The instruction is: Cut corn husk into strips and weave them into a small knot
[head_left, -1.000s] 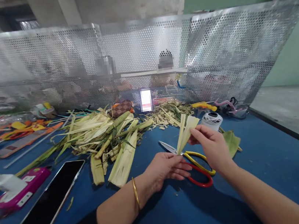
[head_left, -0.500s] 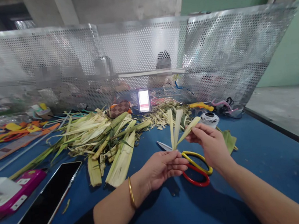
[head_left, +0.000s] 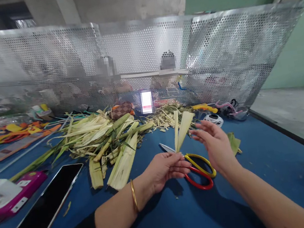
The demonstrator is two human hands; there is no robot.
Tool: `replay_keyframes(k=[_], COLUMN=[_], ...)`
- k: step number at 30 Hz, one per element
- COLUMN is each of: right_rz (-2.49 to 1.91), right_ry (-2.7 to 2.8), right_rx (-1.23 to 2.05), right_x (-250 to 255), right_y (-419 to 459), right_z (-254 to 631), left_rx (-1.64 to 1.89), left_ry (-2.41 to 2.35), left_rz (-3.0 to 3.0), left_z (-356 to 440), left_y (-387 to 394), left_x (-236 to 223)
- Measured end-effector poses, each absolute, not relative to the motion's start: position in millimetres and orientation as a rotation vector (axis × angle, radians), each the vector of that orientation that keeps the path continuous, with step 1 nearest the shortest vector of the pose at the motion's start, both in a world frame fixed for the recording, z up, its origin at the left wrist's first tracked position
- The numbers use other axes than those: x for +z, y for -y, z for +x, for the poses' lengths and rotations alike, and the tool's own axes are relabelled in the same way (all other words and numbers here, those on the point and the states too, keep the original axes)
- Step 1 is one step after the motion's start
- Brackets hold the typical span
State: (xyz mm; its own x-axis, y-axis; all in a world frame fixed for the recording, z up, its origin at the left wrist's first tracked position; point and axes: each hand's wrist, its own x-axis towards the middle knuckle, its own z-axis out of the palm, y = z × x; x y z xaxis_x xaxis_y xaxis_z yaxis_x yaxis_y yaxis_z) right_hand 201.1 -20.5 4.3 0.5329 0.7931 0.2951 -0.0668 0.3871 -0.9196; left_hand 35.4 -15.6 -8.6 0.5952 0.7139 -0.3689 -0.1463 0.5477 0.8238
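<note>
Pinched at their lower ends by my left hand (head_left: 170,166) are pale corn husk strips (head_left: 183,126), which fan upward. My right hand (head_left: 215,143) is just to the right of the strips, fingers apart and holding nothing. Scissors with one yellow and one red handle (head_left: 203,186) lie on the blue table (head_left: 161,218), partly behind my left fingertips, blades toward the far left. A large heap of corn husks (head_left: 98,131) lies left of my hands. Behind the strips is a pile of shredded husk bits (head_left: 166,117).
A smartphone (head_left: 47,202) and a magenta power strip (head_left: 31,183) lie at the left. White string (head_left: 213,121), a yellow tool (head_left: 204,108) and glasses (head_left: 238,114) sit at the back right. A perforated metal screen (head_left: 141,40) stands behind, with people beyond it.
My right hand has let go of the right-hand husk strip and opened. That strip has swung up beside the others. My left hand stays nearly still.
</note>
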Motion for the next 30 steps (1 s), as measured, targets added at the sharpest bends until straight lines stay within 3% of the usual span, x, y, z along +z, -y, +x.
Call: replay_keyframes(k=[5, 19, 30], right_rz=[-1.129, -1.261, -1.054], right_ry=[1.249, 1.403, 1.762], right_rx=[0.301, 0.605, 0.427], right_x=[4.1, 1.7, 1.7], right_y=[30.3, 33.6, 35.6], right_z=[197.1, 188.4, 192.7], left_rx=[0.654, 0.620, 0.525], left_ry=[-0.848, -0.905, -0.689], left_rz=[0.911, 1.050, 0.778], left_z=[37.6, 45.0, 39.9], left_y=[16.4, 23.0, 20.2], left_x=[-10.2, -9.8, -11.3])
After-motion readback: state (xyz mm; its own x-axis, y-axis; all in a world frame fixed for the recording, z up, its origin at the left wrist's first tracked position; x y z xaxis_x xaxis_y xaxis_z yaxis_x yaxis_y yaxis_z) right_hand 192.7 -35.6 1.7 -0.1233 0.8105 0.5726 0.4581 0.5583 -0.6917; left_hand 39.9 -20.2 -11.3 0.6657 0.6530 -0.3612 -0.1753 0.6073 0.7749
